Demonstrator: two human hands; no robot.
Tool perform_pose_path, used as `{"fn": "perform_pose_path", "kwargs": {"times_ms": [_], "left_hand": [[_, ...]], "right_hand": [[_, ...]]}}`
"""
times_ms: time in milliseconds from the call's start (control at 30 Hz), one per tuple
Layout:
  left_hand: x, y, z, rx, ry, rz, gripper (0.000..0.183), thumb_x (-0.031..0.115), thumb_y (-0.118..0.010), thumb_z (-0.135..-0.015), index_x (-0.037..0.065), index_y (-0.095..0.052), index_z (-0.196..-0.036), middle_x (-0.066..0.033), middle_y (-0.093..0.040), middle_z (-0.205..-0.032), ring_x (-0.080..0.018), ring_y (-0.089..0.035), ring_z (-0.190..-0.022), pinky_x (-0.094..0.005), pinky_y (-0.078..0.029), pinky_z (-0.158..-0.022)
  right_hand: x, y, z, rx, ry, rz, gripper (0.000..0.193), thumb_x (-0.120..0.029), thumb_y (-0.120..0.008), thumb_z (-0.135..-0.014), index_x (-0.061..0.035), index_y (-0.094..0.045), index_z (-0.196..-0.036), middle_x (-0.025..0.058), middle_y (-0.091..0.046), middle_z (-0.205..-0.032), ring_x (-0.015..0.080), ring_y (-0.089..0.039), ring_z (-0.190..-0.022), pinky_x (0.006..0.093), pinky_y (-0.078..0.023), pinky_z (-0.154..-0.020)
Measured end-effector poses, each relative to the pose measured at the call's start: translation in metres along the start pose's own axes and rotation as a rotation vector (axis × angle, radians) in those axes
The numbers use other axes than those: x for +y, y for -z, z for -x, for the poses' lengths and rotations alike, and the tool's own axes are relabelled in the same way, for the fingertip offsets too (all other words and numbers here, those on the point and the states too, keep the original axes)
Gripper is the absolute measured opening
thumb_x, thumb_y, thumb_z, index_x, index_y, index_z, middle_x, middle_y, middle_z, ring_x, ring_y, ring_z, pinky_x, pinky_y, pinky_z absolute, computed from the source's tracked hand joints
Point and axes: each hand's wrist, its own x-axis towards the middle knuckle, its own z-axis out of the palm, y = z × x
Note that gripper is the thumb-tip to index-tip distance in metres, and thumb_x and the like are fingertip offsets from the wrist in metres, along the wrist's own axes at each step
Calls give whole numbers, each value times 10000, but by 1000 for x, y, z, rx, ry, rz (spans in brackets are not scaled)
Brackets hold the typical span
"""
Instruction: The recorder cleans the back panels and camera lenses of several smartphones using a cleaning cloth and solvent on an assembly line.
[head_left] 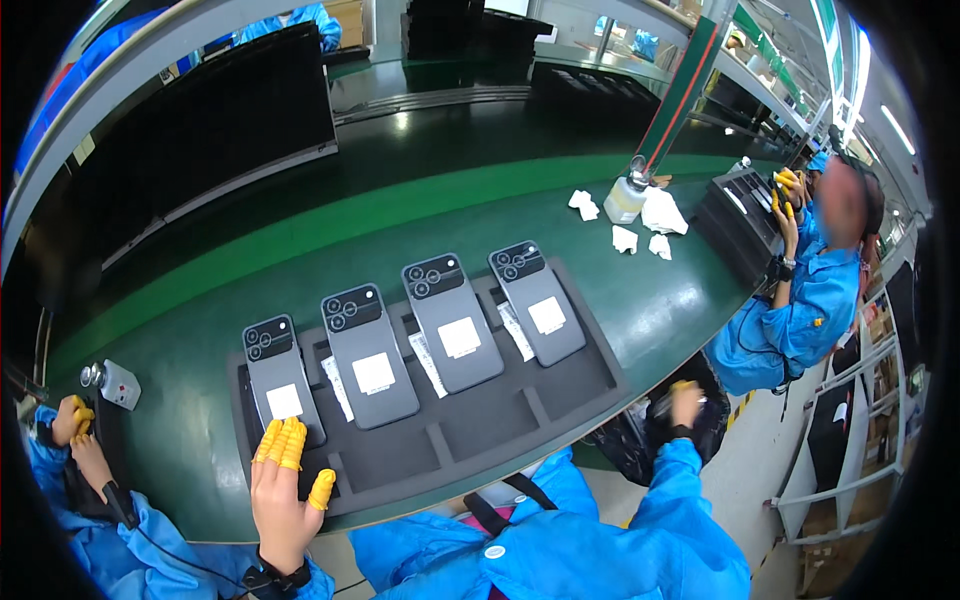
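Note:
A dark foam tray point(380, 465) lies on the green bench with several grey smartphones in a row, backs up, each with a white label. My left hand point(283, 490), yellow covers on its fingers, stretches over the lower end of the leftmost smartphone point(270, 374). Its fingertips are at the white label and the thumb stands apart. To its right are a second smartphone point(351, 338), a third point(440, 308) and the far-right one point(525, 287). My right hand point(686, 406) is off the bench edge, over a black bag point(715, 420); motion blur hides what its fingers do.
White crumpled wipes point(662, 212) surround a clear bottle point(625, 200) at the back right. Another bottle point(122, 385) stands at the left. A co-worker in blue point(800, 320) handles something above stacked black trays point(735, 225); another person's hands point(85, 445) are at the left edge.

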Motion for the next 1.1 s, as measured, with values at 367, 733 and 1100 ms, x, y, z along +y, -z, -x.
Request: {"fn": "perform_pose_path", "kwargs": {"times_ms": [367,733,1100], "left_hand": [[1,1,3,-10,50,25,519,143,-754,-800,-25,-620,-1273,-186,-602,-1347,-404,-507,-1306,-472,-390,-1091],[4,0,0,55,75,21,469,176,-713,-840,-28,-631,-1254,-213,-555,-1400,-423,-497,-1312,-473,-372,-1102],[23,-7,20,229,-60,173,421,382,-735,-861,37,-728,-1102,-138,-639,-1038,-339,-577,-1011,-480,-378,-979]], "right_hand": [[-89,70,34,-1064,-511,-642,346,-275,-529,-980,15,-661,-1116,228,-680,-1116,268,-702,-980,411,-560,-681],[-203,250,-85,409,295,-679,301,3,-655,-800,-35,-699,-1096,185,-678,-1084,357,-630,-1038,415,-500,-895],[-322,194,-126,33,938,-298,274,60,-610,-739,31,-695,-998,236,-664,-1044,408,-635,-1008,484,-531,-867]]}}
